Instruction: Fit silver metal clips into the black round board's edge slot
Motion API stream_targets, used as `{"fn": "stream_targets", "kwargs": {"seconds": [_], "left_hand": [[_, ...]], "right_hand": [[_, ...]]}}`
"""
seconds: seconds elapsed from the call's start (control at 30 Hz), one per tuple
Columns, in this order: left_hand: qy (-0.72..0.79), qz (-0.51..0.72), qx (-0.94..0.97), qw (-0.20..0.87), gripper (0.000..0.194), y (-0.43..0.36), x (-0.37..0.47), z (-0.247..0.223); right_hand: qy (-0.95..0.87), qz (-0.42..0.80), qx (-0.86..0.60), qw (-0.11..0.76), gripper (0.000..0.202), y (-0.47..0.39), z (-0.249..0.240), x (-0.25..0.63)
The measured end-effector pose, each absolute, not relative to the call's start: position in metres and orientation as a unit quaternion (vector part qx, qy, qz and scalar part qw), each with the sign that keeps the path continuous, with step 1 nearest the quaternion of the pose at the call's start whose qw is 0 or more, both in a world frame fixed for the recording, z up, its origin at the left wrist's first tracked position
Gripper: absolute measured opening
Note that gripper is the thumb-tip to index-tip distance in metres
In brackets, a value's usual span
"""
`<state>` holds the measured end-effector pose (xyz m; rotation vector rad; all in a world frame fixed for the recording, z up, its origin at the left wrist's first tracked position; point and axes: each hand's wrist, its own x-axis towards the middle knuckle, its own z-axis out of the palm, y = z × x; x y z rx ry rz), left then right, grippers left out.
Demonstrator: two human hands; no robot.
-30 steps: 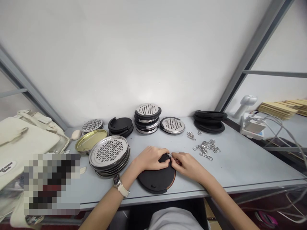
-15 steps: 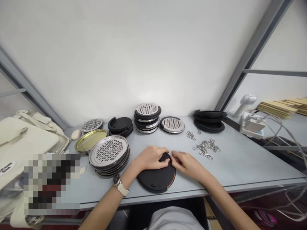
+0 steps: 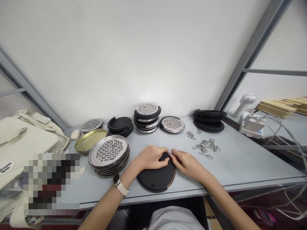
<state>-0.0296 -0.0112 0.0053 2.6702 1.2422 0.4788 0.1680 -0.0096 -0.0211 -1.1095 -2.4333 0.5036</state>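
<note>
A black round disc [image 3: 157, 180] with a raised rim and a copper-coloured edge on its right lies near the table's front. My left hand [image 3: 153, 158] is closed on its upper part, thumb and fingers at the rim. At the disc's top right edge, my right hand [image 3: 183, 161] pinches a small metal clip [image 3: 169, 153], mostly hidden by the fingertips. It looks like the silver carabiner clips [image 3: 207, 146] lying loose to the right. Left of my left hand stands a stack of round metal grater plates [image 3: 111, 151].
Gold-coloured round lids [image 3: 91, 140], black discs [image 3: 120, 124], a tall stack of grater plates with black rims [image 3: 147, 116] and another grater plate [image 3: 172, 124] line the back. More black rims [image 3: 209, 123] sit at right. A cream bag [image 3: 26, 137] covers the left end.
My right fingertips have shifted slightly at the disc's edge, with the small metal clip still between them. My left hand and the disc stay in place.
</note>
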Motion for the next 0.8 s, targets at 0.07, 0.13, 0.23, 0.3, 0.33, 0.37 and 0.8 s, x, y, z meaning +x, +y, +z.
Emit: {"fn": "stream_targets", "kwargs": {"seconds": [0.07,0.13,0.23,0.3,0.33,0.37,0.8], "left_hand": [[0.416,0.162,0.892,0.078,0.020,-0.0115,-0.0296,0.0056],[0.418,0.161,0.891,0.079,0.020,-0.0118,-0.0297,0.0059],[0.420,0.160,0.890,0.082,0.020,-0.0122,-0.0300,0.0062],[0.421,0.159,0.889,0.085,0.022,-0.0122,-0.0302,0.0064],[0.422,0.159,0.888,0.086,0.023,-0.0121,-0.0304,0.0065],[0.422,0.159,0.888,0.086,0.024,-0.0120,-0.0305,0.0066],[0.435,0.156,0.881,0.101,0.023,-0.0125,-0.0300,0.0082]], "right_hand": [[-0.873,0.185,-0.400,0.208,0.021,-0.0099,-0.0205,0.1682],[-0.873,0.186,-0.400,0.209,0.021,-0.0099,-0.0201,0.1682],[-0.875,0.182,-0.395,0.211,0.021,-0.0095,-0.0195,0.1682],[-0.879,0.179,-0.390,0.209,0.020,-0.0092,-0.0192,0.1683],[-0.881,0.177,-0.388,0.207,0.020,-0.0091,-0.0191,0.1684],[-0.882,0.176,-0.386,0.205,0.020,-0.0091,-0.0189,0.1684],[-0.882,0.175,-0.386,0.205,0.019,-0.0100,-0.0177,0.1681]]}}
